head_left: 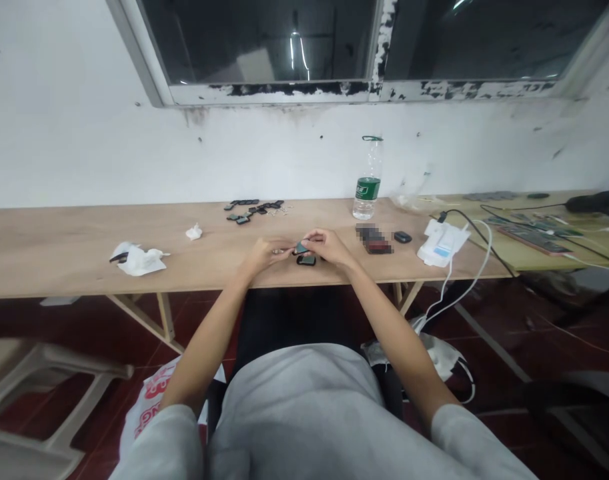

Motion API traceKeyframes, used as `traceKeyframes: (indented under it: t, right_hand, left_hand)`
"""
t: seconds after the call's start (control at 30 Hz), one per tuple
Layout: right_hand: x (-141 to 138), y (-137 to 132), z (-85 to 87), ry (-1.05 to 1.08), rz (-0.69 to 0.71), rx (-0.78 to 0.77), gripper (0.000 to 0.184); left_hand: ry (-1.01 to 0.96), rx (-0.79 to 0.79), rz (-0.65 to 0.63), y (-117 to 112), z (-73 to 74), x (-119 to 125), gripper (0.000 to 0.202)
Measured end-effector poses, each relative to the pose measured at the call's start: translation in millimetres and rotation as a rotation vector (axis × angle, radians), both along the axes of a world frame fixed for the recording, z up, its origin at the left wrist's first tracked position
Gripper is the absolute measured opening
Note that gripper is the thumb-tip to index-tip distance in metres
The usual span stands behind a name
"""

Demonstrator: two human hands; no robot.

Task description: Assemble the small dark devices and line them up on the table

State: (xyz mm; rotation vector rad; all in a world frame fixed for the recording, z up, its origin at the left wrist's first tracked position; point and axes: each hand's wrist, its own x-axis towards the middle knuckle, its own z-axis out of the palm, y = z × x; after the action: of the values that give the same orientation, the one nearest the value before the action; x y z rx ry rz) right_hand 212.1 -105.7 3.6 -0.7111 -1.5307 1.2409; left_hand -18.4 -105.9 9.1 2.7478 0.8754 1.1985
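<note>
Two hands meet at the near edge of the long wooden bench (74, 247). Plastic water bottle (368, 181) stands far right of them by the wall. Crumpled white tissue (139, 260) lies well left. Left hand (264, 253) and right hand (327, 245) each have fingers pinched shut on the same small dark part (301, 248), held just above the bench. Second dark piece (307, 260) lies right below it. Cluster of small dark parts (251, 210) sits at the far side.
</note>
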Motion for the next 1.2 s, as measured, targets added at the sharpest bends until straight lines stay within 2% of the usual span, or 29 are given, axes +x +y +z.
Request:
traceKeyframes:
  t: [0.13, 0.37, 0.53, 1.03, 1.1, 1.2]
  right_hand:
    - [-0.1, 0.5, 0.0, 0.0, -0.008, 0.012, 0.038]
    - [1.4, 4.2, -2.3, -0.006, 0.012, 0.021, 0.044]
    - [2.8, 4.9, -2.9, 0.001, 0.013, 0.023, 0.04]
    - [-1.0, 5.6, -4.4, 0.026, -0.027, -0.008, 0.043]
    - [-4.5, 3.7, -5.6, 0.037, -0.038, -0.006, 0.043]
    - [-8.0, 1.2, -7.3, 0.055, -0.081, 0.01, 0.04]
  left_hand:
    - [-0.002, 0.024, -0.046, -1.0, 2.6, -1.5, 0.027]
    - [0.013, 0.03, -0.045, 1.5, -0.1, -3.8, 0.029]
    - [0.018, 0.053, -0.037, -0.3, -1.2, -0.7, 0.028]
    - [0.008, -0.002, -0.039, 2.3, -2.5, 0.8, 0.032]
    - [-0.019, -0.001, -0.021, 3.0, -2.2, 0.1, 0.031]
    - [-0.133, -0.061, 0.071, 4.1, -0.2, -3.6, 0.035]
